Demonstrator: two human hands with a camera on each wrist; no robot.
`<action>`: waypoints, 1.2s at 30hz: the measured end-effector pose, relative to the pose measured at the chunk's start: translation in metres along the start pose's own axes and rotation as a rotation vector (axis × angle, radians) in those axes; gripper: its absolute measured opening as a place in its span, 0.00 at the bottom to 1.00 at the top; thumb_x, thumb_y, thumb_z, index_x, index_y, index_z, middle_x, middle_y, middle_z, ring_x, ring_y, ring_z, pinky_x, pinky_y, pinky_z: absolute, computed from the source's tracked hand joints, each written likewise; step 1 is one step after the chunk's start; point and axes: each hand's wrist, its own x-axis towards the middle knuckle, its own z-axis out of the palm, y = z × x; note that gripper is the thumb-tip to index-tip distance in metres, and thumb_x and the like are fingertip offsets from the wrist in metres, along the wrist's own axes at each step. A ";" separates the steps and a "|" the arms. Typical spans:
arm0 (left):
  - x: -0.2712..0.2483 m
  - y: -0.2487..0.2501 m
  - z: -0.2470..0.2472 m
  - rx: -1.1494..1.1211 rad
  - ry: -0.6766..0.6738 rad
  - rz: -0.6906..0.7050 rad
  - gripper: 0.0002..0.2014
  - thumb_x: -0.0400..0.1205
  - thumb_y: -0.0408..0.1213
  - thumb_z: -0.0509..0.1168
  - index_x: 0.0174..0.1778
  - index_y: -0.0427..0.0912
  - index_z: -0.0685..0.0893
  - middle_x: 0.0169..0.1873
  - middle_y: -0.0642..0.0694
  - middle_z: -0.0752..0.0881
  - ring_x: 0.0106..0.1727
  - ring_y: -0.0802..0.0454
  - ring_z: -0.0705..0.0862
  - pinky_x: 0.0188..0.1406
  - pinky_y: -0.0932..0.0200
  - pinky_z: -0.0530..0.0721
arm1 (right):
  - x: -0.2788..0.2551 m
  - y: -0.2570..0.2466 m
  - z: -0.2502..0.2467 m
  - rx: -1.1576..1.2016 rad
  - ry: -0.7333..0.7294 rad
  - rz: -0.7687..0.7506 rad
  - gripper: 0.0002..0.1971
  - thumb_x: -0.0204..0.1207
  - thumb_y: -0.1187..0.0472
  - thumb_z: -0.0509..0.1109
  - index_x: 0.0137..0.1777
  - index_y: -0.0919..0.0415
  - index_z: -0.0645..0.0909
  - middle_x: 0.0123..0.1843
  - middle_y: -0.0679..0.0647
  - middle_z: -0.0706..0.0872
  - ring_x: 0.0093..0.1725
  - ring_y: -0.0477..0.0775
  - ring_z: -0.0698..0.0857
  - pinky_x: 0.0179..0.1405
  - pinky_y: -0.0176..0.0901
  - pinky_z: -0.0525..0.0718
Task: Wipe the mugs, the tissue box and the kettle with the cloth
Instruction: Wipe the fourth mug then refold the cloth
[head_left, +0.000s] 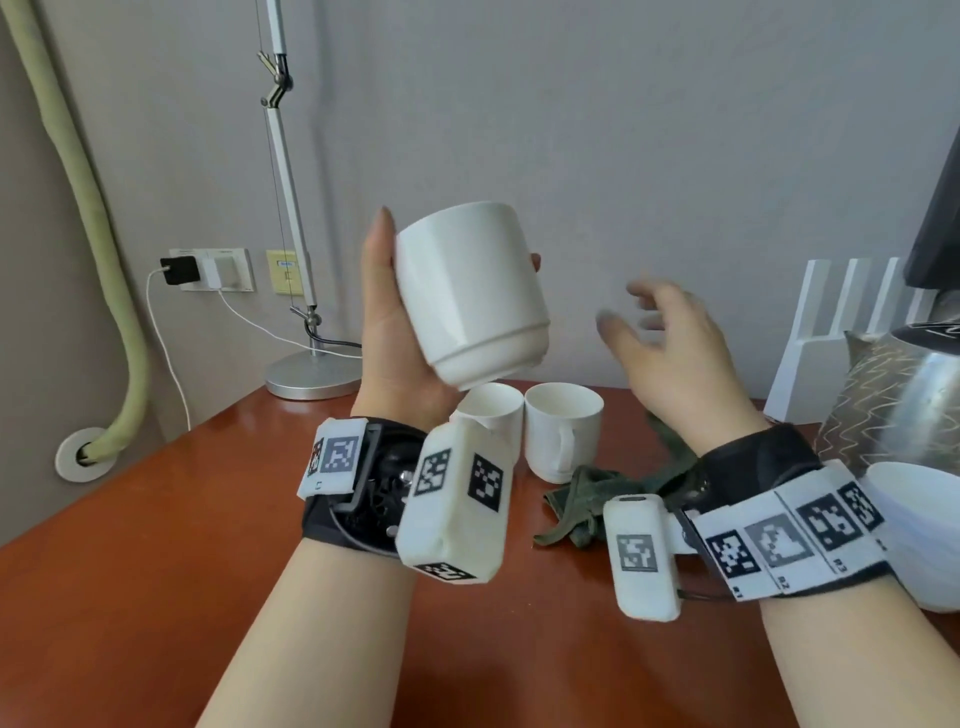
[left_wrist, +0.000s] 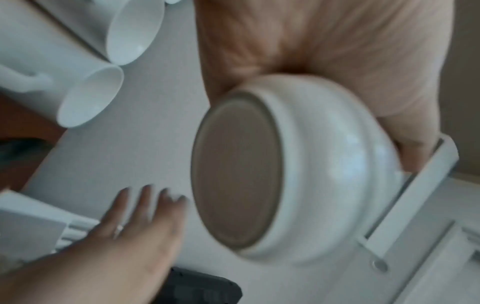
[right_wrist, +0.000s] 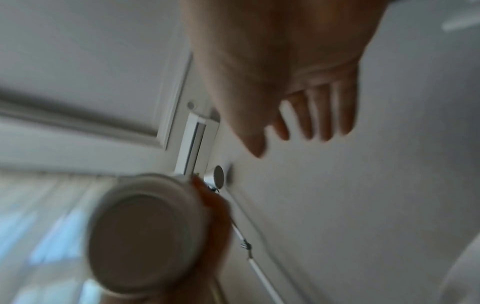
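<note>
The landmark is the raised white mug (head_left: 470, 291), held in the air above the red-brown table (head_left: 156, 519), its unglazed base tilted down toward the viewer.

Far left of that mug a padded green pipe (head_left: 98, 234) runs down the wall, and a desk lamp (head_left: 306, 374) stands on the table's back edge just left of it; between the lamp base and the near table edge the wood lies bare, giving wide room on that side.

The left hand (head_left: 395, 353) wraps the raised mug from its left side, thumb up along the wall of the cup and fingertips showing past its far right side, wrist upright.

Directly below the raised mug stand two more mugs (head_left: 563, 431) side by side, upright, nearly touching each other. A crumpled green cloth (head_left: 587, 499) lies on the table just below and right of them, untouched.

Right of the raised mug the right hand (head_left: 670, 353) hovers apart from it, fingers spread loosely and blurred, holding nothing.

Farther right stand a patterned metal kettle (head_left: 883, 400) and a white rack (head_left: 831, 332) by the wall, crowding that edge, with a white rounded object (head_left: 914, 519), cut off, at the near right.
</note>
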 end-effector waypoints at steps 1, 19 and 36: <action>0.000 -0.003 0.000 0.079 0.031 0.012 0.31 0.75 0.65 0.59 0.51 0.39 0.88 0.44 0.40 0.88 0.48 0.43 0.87 0.50 0.48 0.86 | -0.003 -0.008 0.001 0.280 -0.004 -0.040 0.18 0.81 0.47 0.66 0.67 0.54 0.77 0.63 0.50 0.81 0.62 0.48 0.81 0.67 0.50 0.79; 0.009 -0.016 -0.003 0.770 0.190 0.104 0.04 0.82 0.35 0.69 0.46 0.39 0.87 0.44 0.49 0.89 0.29 0.56 0.87 0.23 0.67 0.78 | 0.005 0.006 0.015 1.251 -0.119 0.329 0.36 0.70 0.39 0.70 0.73 0.60 0.73 0.51 0.59 0.85 0.37 0.55 0.83 0.32 0.42 0.79; 0.010 -0.060 0.015 0.393 0.068 -0.174 0.17 0.88 0.42 0.60 0.34 0.40 0.78 0.30 0.47 0.84 0.33 0.56 0.83 0.33 0.63 0.82 | 0.011 0.040 -0.001 1.204 -0.342 0.480 0.32 0.79 0.34 0.57 0.67 0.59 0.80 0.54 0.59 0.89 0.44 0.56 0.88 0.46 0.47 0.79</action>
